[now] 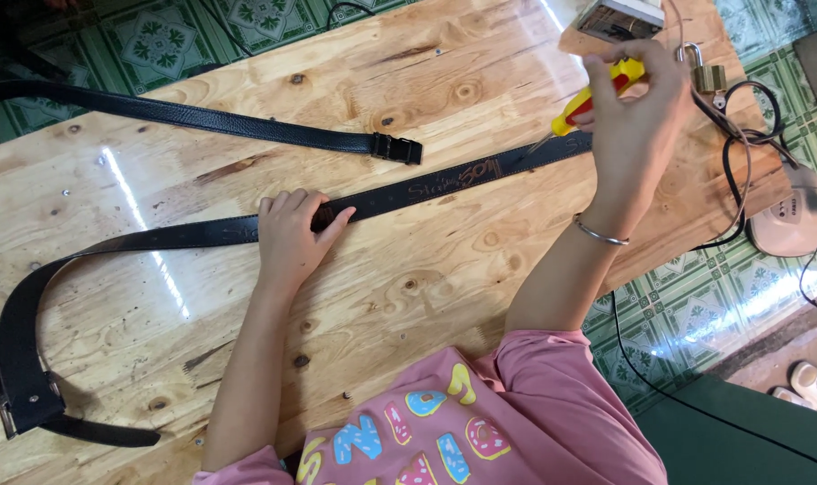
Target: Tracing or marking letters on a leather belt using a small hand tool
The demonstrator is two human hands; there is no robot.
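A long black leather belt (pixel 426 188) lies across the wooden table (pixel 408 287), curving down to a buckle end (pixel 22 409) at the lower left. My left hand (pixel 291 235) presses flat on the belt near its middle. My right hand (pixel 633 112) grips a screwdriver with a yellow and red handle (pixel 597 94); its thin metal tip points down-left and touches the belt near the right end. A thin bangle circles my right wrist.
A second black belt (pixel 193 117) with a clasp lies along the table's far side. A brass padlock (pixel 709 76), a small box, black cables and a beige device (pixel 786 220) sit at the right edge. Green patterned floor tiles surround the table.
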